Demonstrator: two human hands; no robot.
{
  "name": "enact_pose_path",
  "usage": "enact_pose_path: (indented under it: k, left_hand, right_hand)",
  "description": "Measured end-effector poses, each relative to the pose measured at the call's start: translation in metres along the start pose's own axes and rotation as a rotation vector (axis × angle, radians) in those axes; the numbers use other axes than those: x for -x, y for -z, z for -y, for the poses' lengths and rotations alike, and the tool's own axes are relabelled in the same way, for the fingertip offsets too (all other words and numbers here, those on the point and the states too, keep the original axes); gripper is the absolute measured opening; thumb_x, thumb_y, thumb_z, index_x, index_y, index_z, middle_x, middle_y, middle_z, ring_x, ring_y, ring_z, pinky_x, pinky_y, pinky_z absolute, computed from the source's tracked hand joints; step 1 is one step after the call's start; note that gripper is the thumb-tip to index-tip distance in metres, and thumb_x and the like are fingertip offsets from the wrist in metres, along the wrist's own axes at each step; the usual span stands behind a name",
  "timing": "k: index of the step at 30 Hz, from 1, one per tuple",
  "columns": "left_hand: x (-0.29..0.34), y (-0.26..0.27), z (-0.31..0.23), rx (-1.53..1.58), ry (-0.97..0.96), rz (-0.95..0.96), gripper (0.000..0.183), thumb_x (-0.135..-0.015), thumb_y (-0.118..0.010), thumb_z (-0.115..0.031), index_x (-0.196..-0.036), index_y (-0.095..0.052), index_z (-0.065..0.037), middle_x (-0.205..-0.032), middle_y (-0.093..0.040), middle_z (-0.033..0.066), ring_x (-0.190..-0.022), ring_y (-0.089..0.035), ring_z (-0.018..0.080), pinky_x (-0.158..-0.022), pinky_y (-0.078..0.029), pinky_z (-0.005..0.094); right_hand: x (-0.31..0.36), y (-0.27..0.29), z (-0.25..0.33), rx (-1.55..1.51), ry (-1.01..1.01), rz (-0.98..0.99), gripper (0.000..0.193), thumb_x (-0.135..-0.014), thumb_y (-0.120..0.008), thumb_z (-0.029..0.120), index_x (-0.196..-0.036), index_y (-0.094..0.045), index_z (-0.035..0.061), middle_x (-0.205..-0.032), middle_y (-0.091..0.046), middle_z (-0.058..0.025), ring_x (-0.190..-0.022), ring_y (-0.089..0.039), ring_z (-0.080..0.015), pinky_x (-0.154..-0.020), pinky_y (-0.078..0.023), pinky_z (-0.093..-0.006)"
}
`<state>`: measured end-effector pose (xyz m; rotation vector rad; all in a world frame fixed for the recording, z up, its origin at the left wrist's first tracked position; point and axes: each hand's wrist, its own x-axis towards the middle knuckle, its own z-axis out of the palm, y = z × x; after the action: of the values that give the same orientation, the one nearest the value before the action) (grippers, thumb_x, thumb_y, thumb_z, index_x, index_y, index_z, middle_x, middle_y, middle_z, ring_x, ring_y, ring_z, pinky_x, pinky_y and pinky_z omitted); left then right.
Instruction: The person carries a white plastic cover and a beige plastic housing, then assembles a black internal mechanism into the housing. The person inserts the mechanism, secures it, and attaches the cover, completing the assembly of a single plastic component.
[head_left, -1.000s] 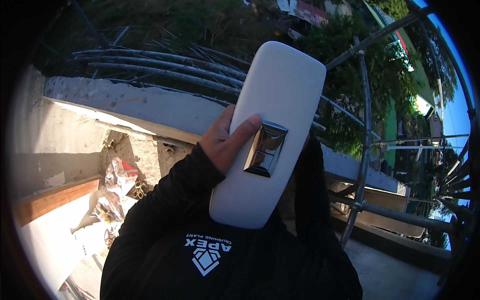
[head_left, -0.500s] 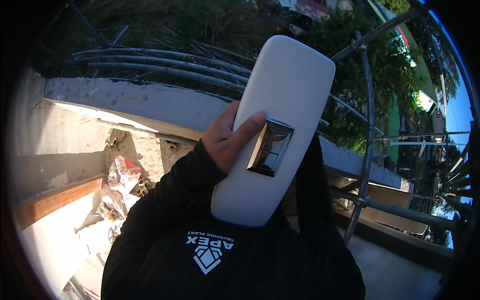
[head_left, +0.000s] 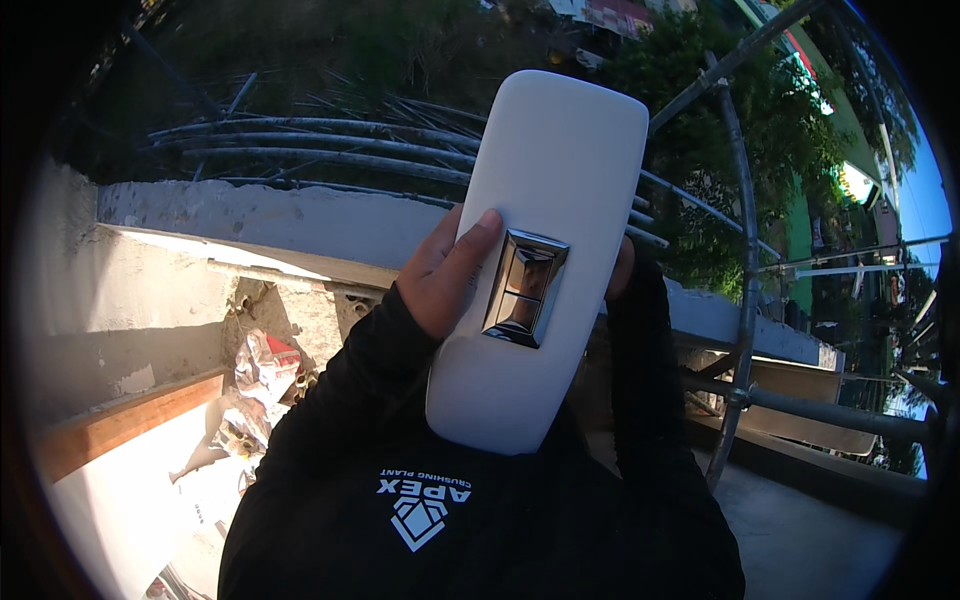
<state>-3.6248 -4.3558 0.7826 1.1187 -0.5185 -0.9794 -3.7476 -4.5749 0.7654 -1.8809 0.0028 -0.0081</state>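
Note:
A long white toilet tank lid with rounded corners is held up in front of my chest, tilted so its top leans right. A shiny chrome dual flush button in a rectangular frame sits in its middle. My left hand grips the lid's left edge, thumb on the top face near the button and fingers hidden behind. Against the opposite edge is my right hand, mostly covered by the lid; only a small part of it shows. Both arms wear black sleeves.
A low concrete wall runs across beyond my hands, with metal pipes piled past it. Scaffold tubes stand at right. At lower left are a wooden board, a crumpled bag and rubble.
The lid has shifted slightly left and turned a little more upright. My left thumb has slid off the button's frame onto the white surface. Part of my right hand now shows at the right edge.

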Motion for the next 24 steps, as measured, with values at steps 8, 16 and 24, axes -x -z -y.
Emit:
enact_pose_path:
  k: [8, 16, 24]
  left_hand:
    - [-0.03, 0.047, 0.038, 0.647, 0.086, 0.278, 0.07, -0.103, -0.042, -0.063, -0.137, -0.055, -0.004, -0.117, -0.068, 0.0131, -0.106, -0.069, 0.0221, -0.089, -0.058, 0.0343]
    - [-0.012, 0.064, 0.058, 0.759, 0.117, 0.376, 0.068, -0.103, -0.044, -0.062, -0.136, -0.055, -0.003, -0.116, -0.068, 0.0129, -0.105, -0.069, 0.0218, -0.088, -0.058, 0.0338]
    - [-0.004, 0.064, 0.058, 0.682, 0.108, 0.366, 0.066, -0.103, -0.045, -0.06, -0.135, -0.055, -0.003, -0.115, -0.068, 0.0128, -0.104, -0.069, 0.0215, -0.086, -0.058, 0.0333]
  right_hand:
    - [-0.023, -0.023, 0.1, 0.42, 0.073, 0.13, 0.031, -0.092, -0.07, 0.012, -0.12, -0.066, 0.0001, -0.113, -0.072, -0.0198, -0.103, -0.071, -0.0361, -0.095, -0.056, -0.0463]
    - [-0.017, -0.053, 0.093, 0.384, 0.307, -0.152, 0.034, -0.088, -0.076, 0.015, -0.117, -0.066, 0.0028, -0.103, -0.071, -0.0142, -0.084, -0.073, -0.0271, -0.069, -0.059, -0.0363]
    - [-0.011, -0.053, 0.095, 0.462, 0.273, -0.141, 0.021, -0.089, -0.072, 0.013, -0.104, -0.066, 0.0009, -0.094, -0.068, -0.0158, -0.082, -0.071, -0.0354, -0.078, -0.059, -0.0436]
